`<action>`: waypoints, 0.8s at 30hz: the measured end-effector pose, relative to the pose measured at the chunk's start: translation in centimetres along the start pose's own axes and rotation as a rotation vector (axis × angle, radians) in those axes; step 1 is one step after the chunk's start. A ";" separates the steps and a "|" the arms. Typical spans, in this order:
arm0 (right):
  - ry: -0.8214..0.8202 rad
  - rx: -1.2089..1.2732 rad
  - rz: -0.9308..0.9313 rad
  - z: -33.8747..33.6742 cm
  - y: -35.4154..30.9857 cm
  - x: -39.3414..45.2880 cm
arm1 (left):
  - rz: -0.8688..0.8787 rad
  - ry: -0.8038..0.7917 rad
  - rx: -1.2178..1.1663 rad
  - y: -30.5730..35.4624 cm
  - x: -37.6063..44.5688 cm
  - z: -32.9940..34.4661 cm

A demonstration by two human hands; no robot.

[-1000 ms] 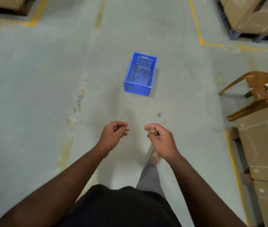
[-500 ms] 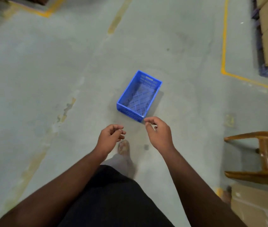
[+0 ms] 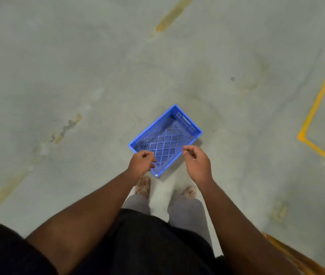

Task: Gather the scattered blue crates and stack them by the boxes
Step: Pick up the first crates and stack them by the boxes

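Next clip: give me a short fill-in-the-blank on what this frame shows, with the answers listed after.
1. The crate on the concrete floor is coloured ____.
2. The crate holds ____ inside it.
3. The left hand and the right hand hold ____.
4. The painted line at the right of the floor is coloured ____.

Missing words: blue; nothing; nothing; yellow

Dim, even overhead light, soft motion blur throughout, wide-angle bending at the edges.
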State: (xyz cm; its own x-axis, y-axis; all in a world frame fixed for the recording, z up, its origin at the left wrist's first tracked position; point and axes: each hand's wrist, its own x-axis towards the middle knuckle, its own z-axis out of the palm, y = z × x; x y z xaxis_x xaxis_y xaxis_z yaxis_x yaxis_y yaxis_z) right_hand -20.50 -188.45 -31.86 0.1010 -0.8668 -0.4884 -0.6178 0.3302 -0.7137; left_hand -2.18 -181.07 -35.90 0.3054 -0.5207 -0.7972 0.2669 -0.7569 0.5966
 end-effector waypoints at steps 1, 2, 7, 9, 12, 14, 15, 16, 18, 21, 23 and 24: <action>-0.015 -0.022 0.019 -0.3 0.5 2.7 | -0.016 0.025 -0.027 0.9 1.5 1.2; -0.020 -0.059 0.034 -0.4 1.1 5.8 | -0.037 0.056 -0.063 1.3 3.3 2.4; -0.176 -0.166 0.131 3.5 4.6 22.8 | -0.180 0.271 -0.204 -0.4 16.4 8.8; -0.219 -0.176 0.117 5.7 7.4 29.7 | -0.263 0.431 -0.225 -2.6 22.5 10.9; -0.193 -0.280 0.124 8.6 14.3 39.9 | -0.340 0.542 -0.128 -6.1 30.8 12.7; -0.264 -0.367 0.121 11.0 19.4 45.0 | -0.407 0.566 -0.125 -9.4 35.9 13.3; -0.289 -0.412 0.094 12.1 21.8 47.1 | -0.437 0.581 -0.137 -11.5 38.4 13.4; -0.268 -0.470 0.061 13.1 24.1 49.0 | -0.452 0.617 -0.140 -13.9 40.8 13.5; -0.122 -0.629 -0.010 14.3 27.7 52.1 | -0.501 0.724 -0.107 -18.5 44.7 13.5; 0.000 -0.727 0.041 15.0 30.8 55.8 | -0.757 0.779 -0.045 -22.9 47.6 14.0; 0.018 -0.701 0.018 15.5 32.2 56.9 | -0.818 0.789 -0.037 -24.4 48.2 14.8; 0.038 -0.678 0.000 15.8 32.7 57.1 | -0.807 0.841 -0.009 -25.2 48.0 15.0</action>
State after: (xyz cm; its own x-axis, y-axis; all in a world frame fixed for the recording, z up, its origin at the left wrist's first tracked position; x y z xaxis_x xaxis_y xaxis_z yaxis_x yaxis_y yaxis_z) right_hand -22.60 -221.27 -91.00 0.0810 -0.8831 -0.4621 -0.9715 0.0336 -0.2346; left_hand -7.91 -192.95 -90.60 0.5528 0.5395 -0.6351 0.6656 -0.7444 -0.0530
